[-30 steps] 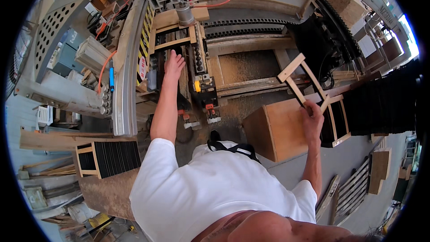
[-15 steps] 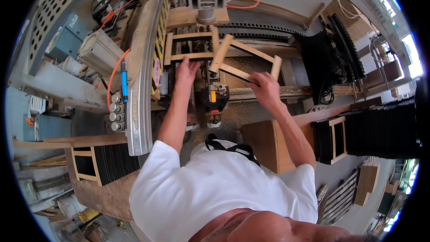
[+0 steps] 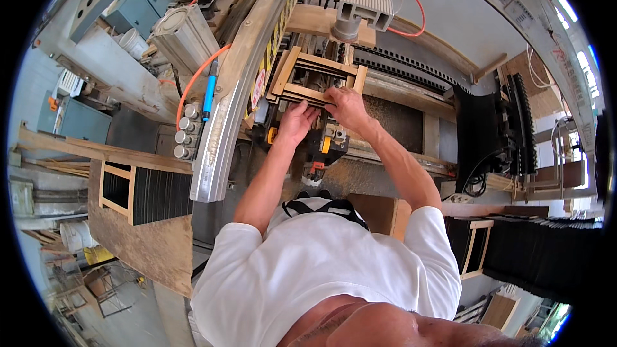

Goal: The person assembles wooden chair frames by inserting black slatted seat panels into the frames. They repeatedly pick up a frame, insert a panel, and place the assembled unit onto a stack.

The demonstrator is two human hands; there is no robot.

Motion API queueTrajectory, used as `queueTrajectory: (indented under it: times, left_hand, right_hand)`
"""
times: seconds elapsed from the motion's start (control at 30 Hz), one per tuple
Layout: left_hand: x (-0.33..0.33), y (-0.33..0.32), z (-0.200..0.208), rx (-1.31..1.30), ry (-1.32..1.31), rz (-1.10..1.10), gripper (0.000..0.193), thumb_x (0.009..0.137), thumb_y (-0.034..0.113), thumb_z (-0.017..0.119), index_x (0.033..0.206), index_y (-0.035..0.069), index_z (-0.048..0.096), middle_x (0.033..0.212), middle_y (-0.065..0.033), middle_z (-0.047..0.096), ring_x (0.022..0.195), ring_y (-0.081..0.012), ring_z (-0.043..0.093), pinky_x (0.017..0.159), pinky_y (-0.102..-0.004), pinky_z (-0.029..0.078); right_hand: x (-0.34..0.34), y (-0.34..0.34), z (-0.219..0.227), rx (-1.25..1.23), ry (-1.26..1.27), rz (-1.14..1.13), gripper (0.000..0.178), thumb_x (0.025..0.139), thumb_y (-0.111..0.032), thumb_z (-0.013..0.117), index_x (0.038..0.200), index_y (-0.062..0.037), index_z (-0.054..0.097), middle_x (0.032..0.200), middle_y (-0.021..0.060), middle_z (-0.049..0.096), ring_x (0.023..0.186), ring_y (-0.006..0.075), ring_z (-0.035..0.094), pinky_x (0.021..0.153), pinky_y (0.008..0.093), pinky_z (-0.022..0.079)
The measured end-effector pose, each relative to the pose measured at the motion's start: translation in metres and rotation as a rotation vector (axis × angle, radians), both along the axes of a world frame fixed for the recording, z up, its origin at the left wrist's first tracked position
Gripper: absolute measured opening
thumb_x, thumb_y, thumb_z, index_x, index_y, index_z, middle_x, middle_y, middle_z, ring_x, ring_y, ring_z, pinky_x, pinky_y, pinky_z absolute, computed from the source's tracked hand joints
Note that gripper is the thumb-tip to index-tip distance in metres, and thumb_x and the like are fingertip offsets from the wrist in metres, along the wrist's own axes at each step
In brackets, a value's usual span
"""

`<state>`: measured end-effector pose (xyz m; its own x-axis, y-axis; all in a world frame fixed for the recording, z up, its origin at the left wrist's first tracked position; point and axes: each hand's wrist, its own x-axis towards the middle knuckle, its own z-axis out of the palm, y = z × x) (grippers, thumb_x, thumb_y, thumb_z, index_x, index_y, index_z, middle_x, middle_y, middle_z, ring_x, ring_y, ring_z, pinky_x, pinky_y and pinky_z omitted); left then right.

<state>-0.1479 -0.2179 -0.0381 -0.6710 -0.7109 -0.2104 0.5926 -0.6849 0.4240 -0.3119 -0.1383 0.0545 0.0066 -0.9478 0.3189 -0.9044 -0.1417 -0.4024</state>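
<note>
In my right hand (image 3: 348, 108) is the near rail of a small wooden frame (image 3: 286, 71), pinched between thumb and fingers. This frame lies on or just above a second wooden frame (image 3: 279, 67), whose edges show slightly offset beneath it. Both are over the machine bed below a metal press cylinder (image 3: 347, 28). My left hand (image 3: 297, 122) is just in front of the near rail, palm turned up and fingers stretched toward its underside. Whether those fingertips touch the wood I cannot tell. Yellow and black clamp parts (image 3: 326, 145) sit close to my hands.
A metal beam (image 3: 226, 109) with a blue pen-like tool (image 3: 209, 97) and several round knobs (image 3: 186, 136) runs along the left. Stacks of black-edged frames stand on a left bench (image 3: 154, 244) and at the right (image 3: 540, 250). A black sheet (image 3: 474, 135) hangs at right.
My right hand has carried its frame leftward, from a tilt at the right to over the other frame. My left hand stays near the near rail, its palm now turned up. The view has shifted.
</note>
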Motion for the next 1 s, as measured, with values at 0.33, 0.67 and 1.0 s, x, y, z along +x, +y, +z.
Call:
queueTrajectory:
  times: [0.33, 0.67, 1.0]
  left_hand:
    - [0.06, 0.084, 0.007, 0.041, -0.18, 0.122, 0.034, 0.1, 0.009, 0.05, 0.133, 0.003, 0.047, 0.131, -0.0132, 0.055, 0.127, -0.0297, 0.051, 0.108, -0.0452, 0.041]
    - [0.136, 0.194, 0.038, 0.095, -0.205, 0.307, 0.03, 0.098, 0.009, 0.054, 0.128, 0.003, 0.052, 0.125, -0.0121, 0.059, 0.124, -0.0302, 0.054, 0.107, -0.0451, 0.044]
    - [0.167, 0.23, 0.045, 0.11, -0.253, 0.443, 0.031, 0.096, 0.01, 0.058, 0.125, 0.002, 0.054, 0.123, -0.0113, 0.061, 0.122, -0.0286, 0.056, 0.107, -0.0417, 0.045]
  right_hand:
    - [-0.065, -0.096, -0.029, -0.049, 0.072, 0.015, 0.028, 0.072, -0.008, 0.067, 0.099, -0.0072, 0.062, 0.09, 0.0149, 0.067, 0.093, 0.0365, 0.061, 0.085, 0.0449, 0.045]
    - [-0.064, -0.122, -0.034, 0.085, -0.091, -0.046, 0.024, 0.075, -0.016, 0.072, 0.097, -0.0095, 0.065, 0.085, 0.0143, 0.07, 0.086, 0.0361, 0.066, 0.074, 0.0453, 0.052]
    - [-0.06, -0.129, -0.032, 0.062, -0.06, 0.076, 0.032, 0.073, -0.008, 0.065, 0.104, -0.0063, 0.056, 0.093, 0.0169, 0.069, 0.091, 0.0367, 0.065, 0.08, 0.0461, 0.051]
